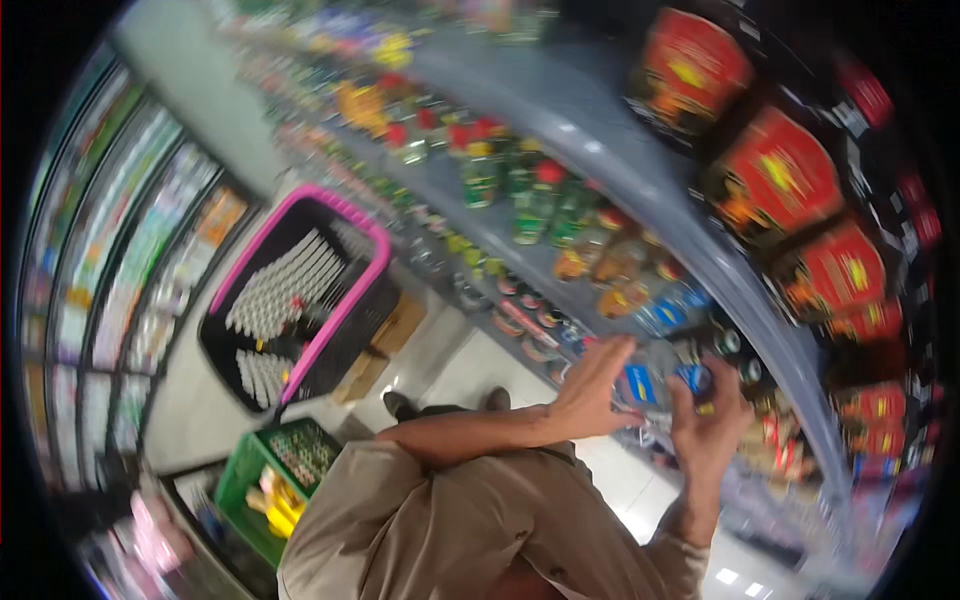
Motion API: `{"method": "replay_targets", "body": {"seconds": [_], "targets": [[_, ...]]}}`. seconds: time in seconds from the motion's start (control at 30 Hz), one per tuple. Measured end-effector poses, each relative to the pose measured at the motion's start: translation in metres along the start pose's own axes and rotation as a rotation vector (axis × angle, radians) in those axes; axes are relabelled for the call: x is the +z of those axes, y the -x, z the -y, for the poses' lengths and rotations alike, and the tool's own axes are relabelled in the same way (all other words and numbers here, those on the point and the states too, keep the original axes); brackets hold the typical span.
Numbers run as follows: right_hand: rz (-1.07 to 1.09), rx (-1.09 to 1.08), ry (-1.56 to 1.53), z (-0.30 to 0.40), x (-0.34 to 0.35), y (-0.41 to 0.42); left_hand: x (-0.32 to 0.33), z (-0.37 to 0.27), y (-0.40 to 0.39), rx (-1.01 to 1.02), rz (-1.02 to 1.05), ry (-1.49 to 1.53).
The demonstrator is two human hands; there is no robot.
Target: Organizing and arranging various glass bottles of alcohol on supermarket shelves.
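Note:
My left hand point(596, 394) is curled around a clear plastic bottle point(641, 384) with a blue label, at the edge of a store shelf. Just to its right, my right hand point(709, 420) has its thumb and fingers about a second blue-labelled bottle point(694, 377). The fingers' far sides are hidden, and motion blurs the bottles. More clear bottles with blue labels point(667, 313) stand behind them on the same grey shelf point(480, 210).
Left of me stands a black shopping basket point(352, 334) with a pink rim, bottles inside. Closer is a green crate point(244, 487) with yellow items. Red-and-black packages point(784, 172) fill the upper shelf, whose curved front edge point(675, 199) overhangs the bottles. Stocked shelves point(127, 262) line the far left.

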State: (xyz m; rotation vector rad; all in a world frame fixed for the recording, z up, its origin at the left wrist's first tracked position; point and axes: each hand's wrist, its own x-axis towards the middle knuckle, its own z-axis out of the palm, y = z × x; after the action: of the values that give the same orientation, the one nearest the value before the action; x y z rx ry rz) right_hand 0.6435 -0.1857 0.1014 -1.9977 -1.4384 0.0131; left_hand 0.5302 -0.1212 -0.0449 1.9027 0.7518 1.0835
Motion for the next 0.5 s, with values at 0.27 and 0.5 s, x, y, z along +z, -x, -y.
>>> {"method": "replay_targets", "body": {"seconds": [0.27, 0.5], "targets": [[0.149, -0.291, -0.069, 0.068, 0.057, -0.013, -0.071, 0.009, 0.019, -0.02, -0.348, -0.012], [0.289, -0.539, -0.127, 0.172, 0.123, -0.024, -0.192, 0.029, 0.046, -0.039, -0.64, -0.166]]}}
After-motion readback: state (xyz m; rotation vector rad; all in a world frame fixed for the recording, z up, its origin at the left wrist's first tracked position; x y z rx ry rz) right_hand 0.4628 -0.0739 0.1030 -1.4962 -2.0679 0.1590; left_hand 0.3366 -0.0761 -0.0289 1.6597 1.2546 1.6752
